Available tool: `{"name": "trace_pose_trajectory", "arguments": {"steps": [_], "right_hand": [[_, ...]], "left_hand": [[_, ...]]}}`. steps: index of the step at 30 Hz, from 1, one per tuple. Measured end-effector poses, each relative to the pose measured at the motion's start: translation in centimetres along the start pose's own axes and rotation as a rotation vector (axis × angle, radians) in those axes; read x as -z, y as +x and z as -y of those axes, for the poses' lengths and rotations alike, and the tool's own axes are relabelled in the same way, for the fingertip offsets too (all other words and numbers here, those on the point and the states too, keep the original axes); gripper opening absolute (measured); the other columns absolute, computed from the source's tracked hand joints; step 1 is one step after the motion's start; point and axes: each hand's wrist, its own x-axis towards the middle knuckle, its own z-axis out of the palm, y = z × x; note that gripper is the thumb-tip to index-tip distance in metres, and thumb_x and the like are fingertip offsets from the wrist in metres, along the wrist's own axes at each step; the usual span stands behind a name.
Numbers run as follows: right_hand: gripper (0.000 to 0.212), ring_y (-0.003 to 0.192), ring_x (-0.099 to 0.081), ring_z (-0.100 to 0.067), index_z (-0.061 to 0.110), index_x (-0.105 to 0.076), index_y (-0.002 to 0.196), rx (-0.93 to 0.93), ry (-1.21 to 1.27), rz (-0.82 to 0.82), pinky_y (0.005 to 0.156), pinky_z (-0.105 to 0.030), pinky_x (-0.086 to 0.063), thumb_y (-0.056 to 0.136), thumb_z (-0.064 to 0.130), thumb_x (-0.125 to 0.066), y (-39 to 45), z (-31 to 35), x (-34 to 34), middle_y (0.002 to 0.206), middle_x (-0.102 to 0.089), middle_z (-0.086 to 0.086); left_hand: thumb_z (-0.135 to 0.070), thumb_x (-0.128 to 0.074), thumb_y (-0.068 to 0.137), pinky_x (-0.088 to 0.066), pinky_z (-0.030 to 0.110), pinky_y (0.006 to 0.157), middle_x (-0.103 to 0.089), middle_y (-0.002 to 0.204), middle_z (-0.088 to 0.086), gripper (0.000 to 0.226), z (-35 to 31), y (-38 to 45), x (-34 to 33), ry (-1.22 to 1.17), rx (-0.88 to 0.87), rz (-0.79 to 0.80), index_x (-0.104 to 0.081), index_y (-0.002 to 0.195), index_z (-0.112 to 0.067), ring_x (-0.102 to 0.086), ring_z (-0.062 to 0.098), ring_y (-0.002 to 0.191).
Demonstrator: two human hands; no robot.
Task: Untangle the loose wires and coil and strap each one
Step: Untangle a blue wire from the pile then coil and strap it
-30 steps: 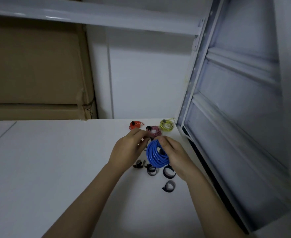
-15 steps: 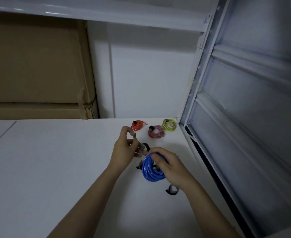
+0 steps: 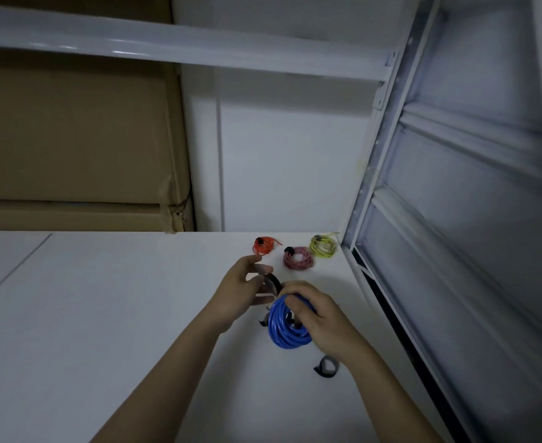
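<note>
While the blue wire coil (image 3: 287,327) sat gathered in a tight round bundle just above the white surface (image 3: 87,314), the right hand (image 3: 319,321) gripped it from the right, fingers curled over its upper rim and thumb against the near side. Coil was toward the surface's right edge, slightly tilted, its open centre facing the camera.

Left hand (image 3: 242,292) was just left of the coil and a little farther back, pinching one end of a black strap (image 3: 272,282) between thumb and fingers. The strap curved from that pinch toward the top of the coil; whether it touched the coil could not be told.

More dark strap pieces (image 3: 264,321) showed behind and below the coil, partly hidden by it. One loose strap (image 3: 326,366), curled into a loop, lay on the surface nearer the camera, just under the right wrist.

At the far edge of the surface, three small coils lay apart from one another: orange coil (image 3: 263,245) to the left, pink coil (image 3: 297,258) in the middle and closest to the hands, yellow-green coil (image 3: 323,246) to the right beside the white shelf post (image 3: 364,199). Each carried a dark band at one spot.

Beyond the surface: a brown cardboard box (image 3: 71,139) at left, white wall panel in the centre, a white shelf beam (image 3: 180,47) overhead.
</note>
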Motion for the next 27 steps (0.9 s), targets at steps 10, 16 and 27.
{"name": "trace_pose_trajectory", "arguments": {"steps": [10, 16, 27], "right_hand": [[0.018, 0.103, -0.060, -0.004, 0.030, -0.062, 0.109, -0.069, -0.030, 0.060, 0.094, -0.029, -0.050, 0.099, 0.025, -0.047, -0.9, -0.6, -0.1, 0.111, -0.063, 0.014], [0.020, 0.104, -0.061, -0.004, 0.041, -0.063, 0.103, -0.104, -0.018, 0.055, 0.098, -0.032, -0.048, 0.099, 0.031, -0.046, -1.2, -0.2, -0.1, 0.110, -0.067, 0.012], [0.023, 0.086, -0.060, 0.001, 0.025, -0.062, 0.098, -0.110, 0.064, -0.099, 0.076, -0.009, -0.044, 0.102, 0.030, -0.041, -0.8, 1.2, 0.4, 0.092, -0.065, 0.008]], "left_hand": [[0.002, -0.062, 0.088, -0.058, 0.026, 0.070, -0.049, 0.125, 0.002, 0.067, 0.1, -0.5, 0.7, 0.072, -0.089, 0.012, -0.027, 0.141, -0.017, -0.071, 0.020, 0.088], [0.005, -0.068, 0.083, -0.055, 0.021, 0.066, -0.040, 0.132, -0.002, 0.089, 0.0, -0.9, 0.2, 0.160, -0.152, 0.031, -0.013, 0.149, -0.019, -0.066, 0.010, 0.095], [0.004, -0.069, 0.083, -0.049, 0.009, 0.064, -0.043, 0.117, -0.016, 0.070, -1.1, -1.9, -0.9, 0.199, -0.321, 0.067, -0.032, 0.111, -0.049, -0.065, -0.002, 0.082]]}}
